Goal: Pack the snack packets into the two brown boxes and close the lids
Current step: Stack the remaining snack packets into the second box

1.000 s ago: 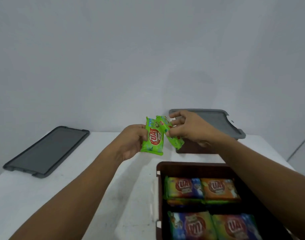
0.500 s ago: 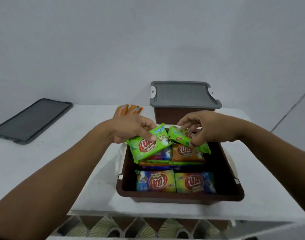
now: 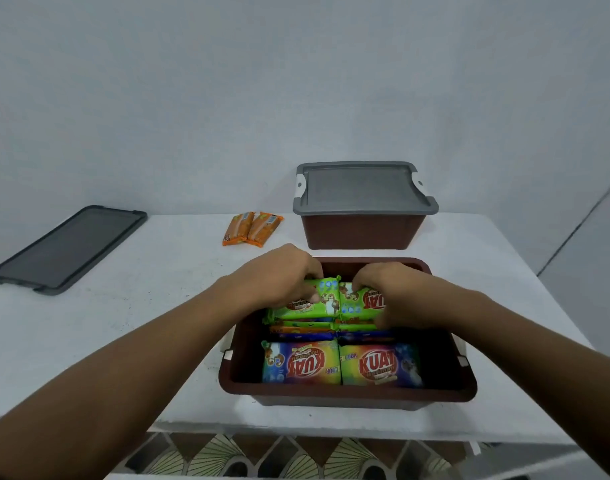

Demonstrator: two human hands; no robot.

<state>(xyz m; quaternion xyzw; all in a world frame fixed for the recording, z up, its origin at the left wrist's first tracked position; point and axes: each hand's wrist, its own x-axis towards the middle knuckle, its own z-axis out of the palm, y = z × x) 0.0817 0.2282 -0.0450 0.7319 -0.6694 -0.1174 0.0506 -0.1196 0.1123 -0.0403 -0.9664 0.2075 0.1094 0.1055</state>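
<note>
Head view: your left hand [image 3: 279,278] pressed a green foil snack packet [image 3: 310,299] onto the far-row stack inside the open brown plastic box [image 3: 348,393], fingers curled over its far edge and gripping it. Your right hand [image 3: 393,292] did the same with a second green foil packet [image 3: 362,301], fingers closed on it. Both packets lay flat, long axes left to right, touching end to end, directly under your fingers.

Near row of that box held two rainbow-coloured foil packets [image 3: 341,363] side by side, lower than the far stack.

Two orange foil packets [image 3: 251,228] lay on the white table [image 3: 123,323], beyond your left hand, nearer to it than to your right.

Second brown plastic box [image 3: 362,230] behind, grey lid [image 3: 362,188] on. Spare flat grey plastic lid [image 3: 68,249] far left, well apart
</note>
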